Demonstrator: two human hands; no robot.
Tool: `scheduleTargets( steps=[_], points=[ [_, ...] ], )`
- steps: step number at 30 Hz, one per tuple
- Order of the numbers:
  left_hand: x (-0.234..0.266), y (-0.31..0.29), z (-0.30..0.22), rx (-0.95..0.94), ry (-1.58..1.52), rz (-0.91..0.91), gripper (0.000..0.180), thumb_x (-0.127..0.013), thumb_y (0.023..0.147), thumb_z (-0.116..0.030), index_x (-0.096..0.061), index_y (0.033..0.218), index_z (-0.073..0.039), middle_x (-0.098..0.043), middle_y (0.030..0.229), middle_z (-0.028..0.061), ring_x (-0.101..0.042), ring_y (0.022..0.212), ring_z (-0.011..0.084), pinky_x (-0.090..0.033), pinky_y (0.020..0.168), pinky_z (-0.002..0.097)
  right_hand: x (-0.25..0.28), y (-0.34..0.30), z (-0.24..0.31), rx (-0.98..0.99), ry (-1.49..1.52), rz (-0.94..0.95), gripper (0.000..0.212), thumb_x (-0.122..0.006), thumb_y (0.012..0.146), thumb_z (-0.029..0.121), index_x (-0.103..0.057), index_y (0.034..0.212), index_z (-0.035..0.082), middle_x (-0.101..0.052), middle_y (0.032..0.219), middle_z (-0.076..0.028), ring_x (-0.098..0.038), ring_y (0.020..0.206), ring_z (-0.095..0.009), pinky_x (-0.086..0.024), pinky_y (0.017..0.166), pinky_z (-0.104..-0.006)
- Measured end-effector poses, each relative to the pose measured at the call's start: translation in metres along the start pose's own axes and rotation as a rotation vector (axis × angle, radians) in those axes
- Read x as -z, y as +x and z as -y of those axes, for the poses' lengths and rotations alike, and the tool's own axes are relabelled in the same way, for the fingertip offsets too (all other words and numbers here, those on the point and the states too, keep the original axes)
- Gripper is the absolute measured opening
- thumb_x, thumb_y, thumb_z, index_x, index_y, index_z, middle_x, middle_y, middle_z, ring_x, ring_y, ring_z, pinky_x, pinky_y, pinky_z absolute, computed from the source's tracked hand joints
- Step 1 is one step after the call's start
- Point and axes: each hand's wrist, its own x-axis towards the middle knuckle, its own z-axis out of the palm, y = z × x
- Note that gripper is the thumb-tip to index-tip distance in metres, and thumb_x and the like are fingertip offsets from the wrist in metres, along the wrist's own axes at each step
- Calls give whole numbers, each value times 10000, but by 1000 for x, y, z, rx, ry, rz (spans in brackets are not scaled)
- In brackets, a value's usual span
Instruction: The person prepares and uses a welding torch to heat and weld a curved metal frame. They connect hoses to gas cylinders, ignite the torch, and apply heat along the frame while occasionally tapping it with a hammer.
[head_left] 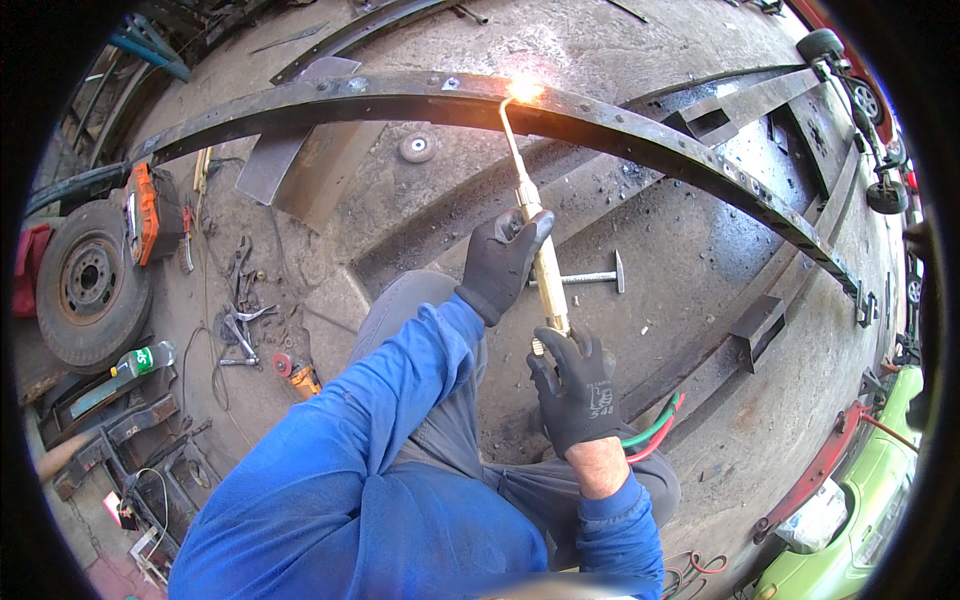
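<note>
One torch (552, 285) and one long steel beam (400, 105) are at the centre of the work, with two gloved hands, two hoses, one hammer, one angle grinder, one orange case, one large wheel and one plastic bottle around them. The torch has a brass-coloured body and a slim neck that bends at the top; its tip is at the beam's near edge, where a white-orange glow (524, 90) hides the exact point of contact. The beam is dark, with a row of holes and marks along it, and crosses the upper view from left to right; the fisheye bends it.

The left hand (503, 262), in a black glove, is closed around the torch's body below the neck. The right hand (580, 395), gloved alike, is curled at the rear end, thumb and fingers together about the torch beside a small brass knob (538, 347).

The hammer (597, 276) lies on the concrete floor (675, 265) just beyond the torch. A green hose (655, 422) and a red hose (660, 440) show beside the right wrist. Farther left lie the angle grinder (297, 376), the bottle (145, 360), the large wheel (62, 330) and the orange case (147, 212).
</note>
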Motion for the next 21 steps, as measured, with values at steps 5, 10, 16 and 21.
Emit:
scheduleTargets(
  steps=[5, 10, 16, 21],
  points=[
    [0, 0, 1, -18, 6, 1, 311, -692, 1065, -353, -718, 967, -59, -614, 761, -35, -505, 664, 28, -427, 589, 245, -1, -1, -1, 14, -16, -15, 391, -754, 966, 257, -674, 1344, 203, -613, 1349, -258, -720, 1076, -434, -576, 902, -522],
    [0, 0, 0, -26, 25, -5, 308, -690, 1067, -349, -712, 948, -66, -616, 763, -36, -513, 670, 27, -433, 591, 246, 1, -1, 2, -58, 64, 32, 389, -754, 969, 218, -674, 1349, 186, -604, 1340, -235, -658, 1127, -430, -545, 943, -508],
    [0, -1, -2, -25, 30, -10, 319, -702, 1060, -354, -708, 931, -62, -625, 761, -30, -520, 664, 28, -438, 589, 245, 1, 1, 2, -26, 28, 21, 395, -752, 969, 236, -670, 1353, 197, -603, 1350, -242, -694, 1082, -429, -572, 906, -513],
    [1, 0, -2, 12, 35, -11, 323, -708, 1056, -356, -711, 932, -58, -633, 760, -25, -531, 660, 32, -445, 589, 245, 0, 1, -1, -2, -34, 20, 397, -746, 973, 271, -666, 1357, 209, -601, 1369, -249, -729, 1047, -424, -595, 871, -518]
  ],
)
